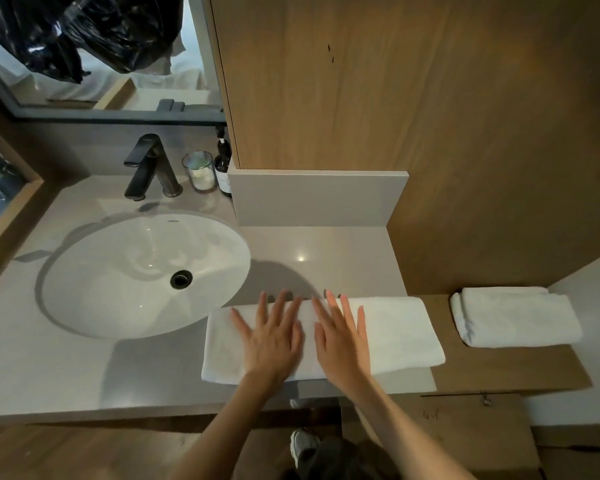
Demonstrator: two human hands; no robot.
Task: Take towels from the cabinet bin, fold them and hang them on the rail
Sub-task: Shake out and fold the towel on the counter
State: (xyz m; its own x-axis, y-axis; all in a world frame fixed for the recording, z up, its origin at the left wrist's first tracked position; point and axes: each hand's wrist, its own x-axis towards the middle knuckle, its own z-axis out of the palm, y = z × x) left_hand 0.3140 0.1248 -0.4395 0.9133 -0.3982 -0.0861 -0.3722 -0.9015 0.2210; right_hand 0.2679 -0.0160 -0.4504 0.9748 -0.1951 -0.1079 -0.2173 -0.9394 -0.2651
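A white towel (399, 330), folded into a long strip, lies on the grey countertop (326, 247) right of the sink. My left hand (272, 336) lies flat on its middle with fingers spread. My right hand (340, 336) presses flat beside it, fingers straight. A second white towel (513, 317), folded into a thick block, rests on the brown wooden ledge (499, 368) to the right. No rail or cabinet bin is in view.
An oval white sink (94, 292) with a black faucet (148, 166) fills the counter's left. A glass cup (200, 171) and a dark pump bottle (224, 168) stand behind it. A wooden panel (395, 81) rises at the back. My shoe (302, 443) shows below.
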